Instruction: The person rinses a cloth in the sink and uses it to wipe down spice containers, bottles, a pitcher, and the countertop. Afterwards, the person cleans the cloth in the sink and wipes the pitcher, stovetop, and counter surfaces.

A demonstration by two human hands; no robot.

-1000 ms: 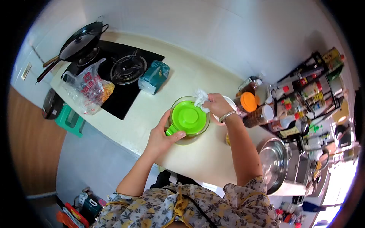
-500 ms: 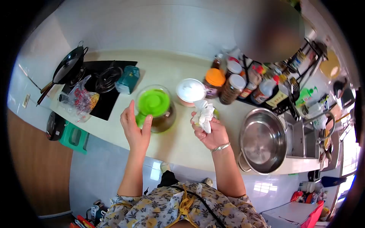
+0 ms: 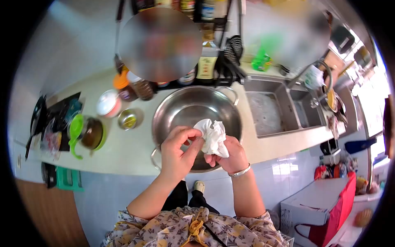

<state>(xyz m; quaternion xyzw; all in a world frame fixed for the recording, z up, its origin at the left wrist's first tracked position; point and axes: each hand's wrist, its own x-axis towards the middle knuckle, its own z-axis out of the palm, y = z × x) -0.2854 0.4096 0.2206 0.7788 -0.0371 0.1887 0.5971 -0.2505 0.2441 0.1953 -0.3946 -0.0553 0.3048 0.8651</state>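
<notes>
A crumpled white tissue (image 3: 214, 139) is between my two hands, above the front part of a large steel pot (image 3: 196, 108). My right hand (image 3: 233, 157) is closed around its lower right side. The thumb and index finger of my left hand (image 3: 180, 153) pinch its left edge. Far to the left on the counter stands the glass jug (image 3: 93, 133) of brown liquid with its green lid (image 3: 76, 126).
A white-lidded bowl (image 3: 108, 103), a small cup (image 3: 128, 119) and an orange-lidded jar (image 3: 122, 82) stand left of the pot. To the right are a double sink (image 3: 267, 113) and faucet (image 3: 325, 68). A red-and-white box (image 3: 312, 208) is at lower right.
The view has swung right to the pot and sink. My left hand has left the jug and now pinches the tissue, which my right hand has carried over the pot.
</notes>
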